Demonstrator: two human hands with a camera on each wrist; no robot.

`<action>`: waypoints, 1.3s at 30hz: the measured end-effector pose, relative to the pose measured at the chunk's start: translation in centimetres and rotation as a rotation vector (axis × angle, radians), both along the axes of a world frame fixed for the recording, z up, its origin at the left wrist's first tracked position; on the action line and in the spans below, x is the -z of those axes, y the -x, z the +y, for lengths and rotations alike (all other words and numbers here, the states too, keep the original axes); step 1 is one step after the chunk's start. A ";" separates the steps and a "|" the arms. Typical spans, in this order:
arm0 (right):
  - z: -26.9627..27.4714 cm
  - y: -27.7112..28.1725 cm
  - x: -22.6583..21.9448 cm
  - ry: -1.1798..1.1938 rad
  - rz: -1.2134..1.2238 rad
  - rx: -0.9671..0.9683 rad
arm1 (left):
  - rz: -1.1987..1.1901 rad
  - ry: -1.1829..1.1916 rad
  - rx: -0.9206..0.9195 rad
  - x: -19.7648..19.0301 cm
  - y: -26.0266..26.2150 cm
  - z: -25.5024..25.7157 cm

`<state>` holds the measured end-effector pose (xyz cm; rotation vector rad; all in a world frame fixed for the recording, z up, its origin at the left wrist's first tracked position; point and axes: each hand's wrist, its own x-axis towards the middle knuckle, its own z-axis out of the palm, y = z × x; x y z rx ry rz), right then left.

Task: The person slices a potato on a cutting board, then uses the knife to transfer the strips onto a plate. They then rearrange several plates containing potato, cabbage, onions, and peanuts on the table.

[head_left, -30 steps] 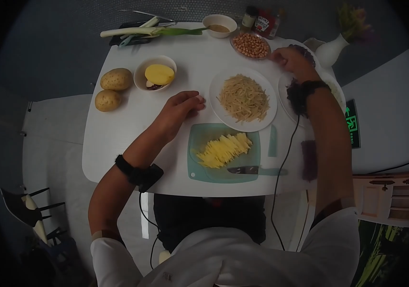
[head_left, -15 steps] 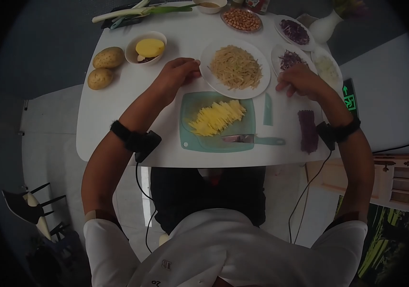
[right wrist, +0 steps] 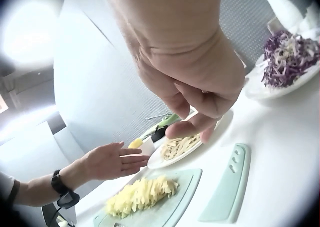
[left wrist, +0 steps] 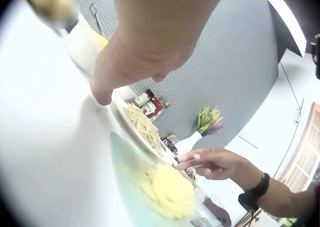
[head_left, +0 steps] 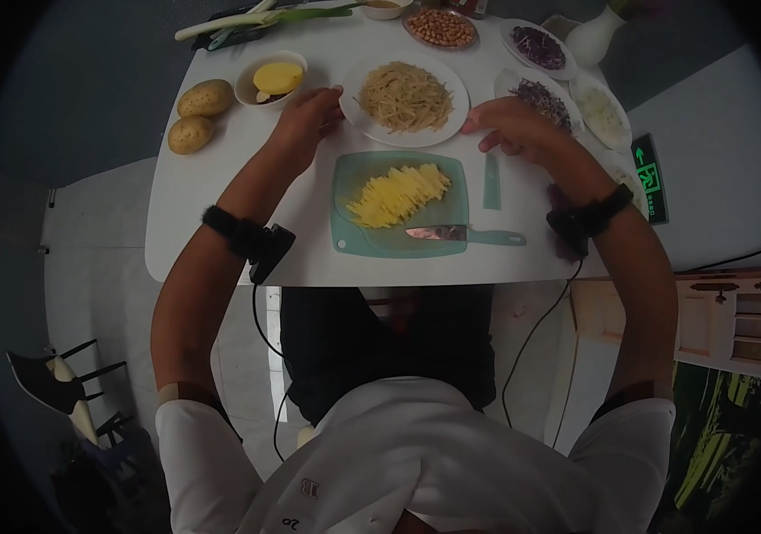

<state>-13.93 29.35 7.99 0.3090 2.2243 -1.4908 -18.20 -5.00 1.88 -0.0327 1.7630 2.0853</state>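
Observation:
A white plate (head_left: pixel 372 125) of pale shreds lies between both hands. The left hand (head_left: pixel 305 123) is at its left rim, and in the right wrist view the left hand (right wrist: pixel 107 161) has extended fingers by the rim. The right hand (head_left: pixel 516 127) touches the right rim with its fingertips, its fingers loosely bent. In front of the plate, yellow strips (head_left: pixel 398 194) lie on a green cutting board (head_left: pixel 354 233). A knife (head_left: pixel 492 237) lies across the board's right edge, and a green sheath (head_left: pixel 492 185) is right of the board.
Two potatoes (head_left: pixel 205 98) and a bowl (head_left: pixel 247 87) with a peeled potato are at the left. Leeks (head_left: pixel 309 15) and nuts (head_left: pixel 440 28) are at the back. Plates with purple shreds (head_left: pixel 538 47) and pale shreds (head_left: pixel 601 116) stand at the right.
The right hand has come from the right-hand plates to the right rim of the plate of pale shreds. That plate has shifted left relative to the cutting board; the left hand has moved left with it.

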 end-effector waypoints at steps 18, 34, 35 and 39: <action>-0.9 -12.3 0.9 -0.772 0.448 -0.149 | 0.781 0.885 0.148 -0.1 -16.3 -3.7; -0.6 -11.6 5.6 -0.931 0.558 -0.139 | 0.909 0.890 0.116 1.5 -16.4 -3.1; -0.8 -11.4 5.8 -0.946 0.552 -0.122 | 0.923 0.873 0.128 1.4 -16.4 -3.2; -1.0 -12.3 4.6 -1.043 0.537 -0.095 | 0.916 0.866 0.128 1.9 -15.9 -3.2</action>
